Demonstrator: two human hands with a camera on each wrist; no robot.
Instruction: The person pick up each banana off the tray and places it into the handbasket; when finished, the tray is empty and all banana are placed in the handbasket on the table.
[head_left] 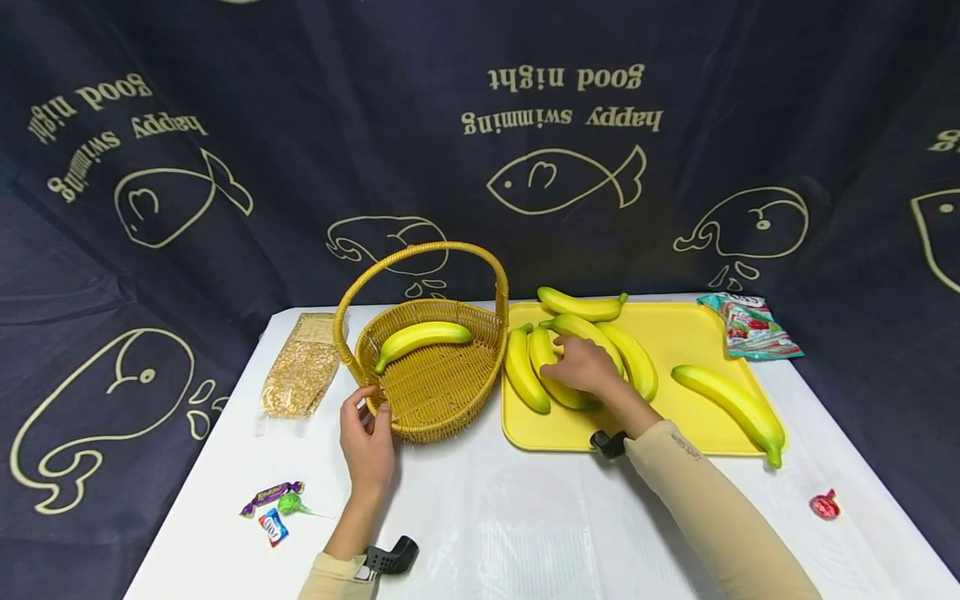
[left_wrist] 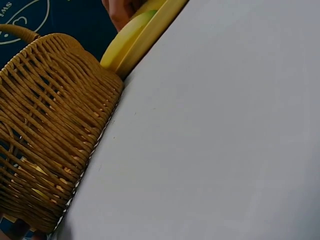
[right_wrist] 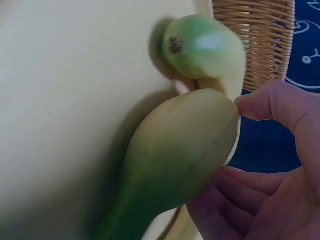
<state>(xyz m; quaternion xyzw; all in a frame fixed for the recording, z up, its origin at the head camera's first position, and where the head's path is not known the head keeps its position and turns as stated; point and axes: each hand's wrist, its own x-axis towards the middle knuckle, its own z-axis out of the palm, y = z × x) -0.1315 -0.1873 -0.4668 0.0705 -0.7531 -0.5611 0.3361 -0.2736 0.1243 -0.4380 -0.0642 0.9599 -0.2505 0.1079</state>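
My left hand (head_left: 367, 442) holds the near left rim of a wicker basket (head_left: 442, 427), thumb and fingers on either side of it. One banana (head_left: 423, 335) lies inside the basket, below its tall arched handle. On the yellow tray (head_left: 675, 433), my right hand (head_left: 588, 367) grips a banana (right_wrist: 180, 145) between thumb and fingers, as the right wrist view shows. To its left lies another banana (head_left: 525, 371); others rest behind it and to its right. A separate banana (head_left: 731, 408) lies across the tray's right side, its end over the near rim.
Left of the basket lies a clear bag of yellow grains (head_left: 302, 367). A purple-wrapped candy (head_left: 272, 497), a green lollipop (head_left: 291, 503) and a small blue packet (head_left: 273, 527) lie at the front left. At right are a candy bag (head_left: 750, 325) and a red lollipop (head_left: 825, 505).
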